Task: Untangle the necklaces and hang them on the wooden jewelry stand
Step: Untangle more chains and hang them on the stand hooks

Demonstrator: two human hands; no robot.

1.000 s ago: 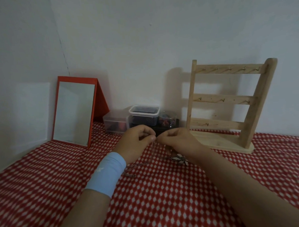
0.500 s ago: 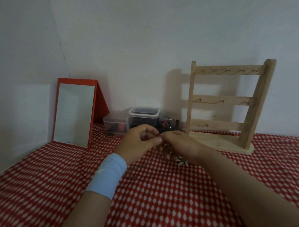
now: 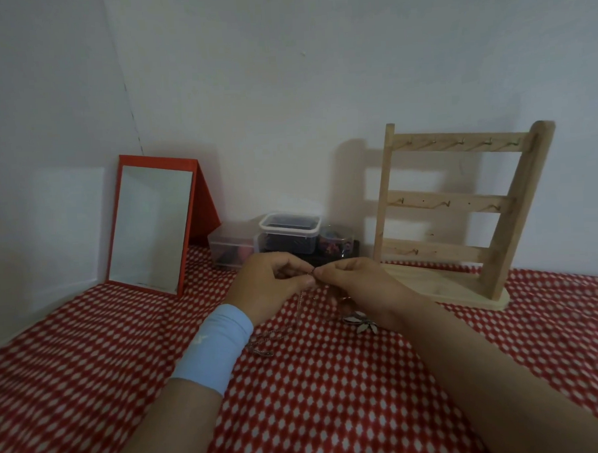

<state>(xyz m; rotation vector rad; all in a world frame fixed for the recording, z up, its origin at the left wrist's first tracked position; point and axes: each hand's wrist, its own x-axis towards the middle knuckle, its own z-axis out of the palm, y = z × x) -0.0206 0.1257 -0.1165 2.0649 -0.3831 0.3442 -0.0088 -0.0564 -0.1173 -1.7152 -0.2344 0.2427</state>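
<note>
My left hand (image 3: 271, 285) and my right hand (image 3: 358, 288) meet fingertip to fingertip above the red checked cloth, both pinching a thin necklace chain (image 3: 299, 306). The chain hangs down between them to the cloth. A silver flower pendant (image 3: 361, 323) lies under my right wrist, and another small pendant (image 3: 262, 351) lies beside my blue wristband. The wooden jewelry stand (image 3: 461, 215) stands at the back right with bare hooks on three bars.
A red-framed mirror (image 3: 153, 225) leans at the back left. Clear plastic boxes (image 3: 289, 233) with small items sit against the wall between mirror and stand. The red checked cloth (image 3: 332, 396) covers the table.
My two hands have come together and now touch at the fingertips, lifted slightly, with the chain pulled up between them. Nothing else has moved.
</note>
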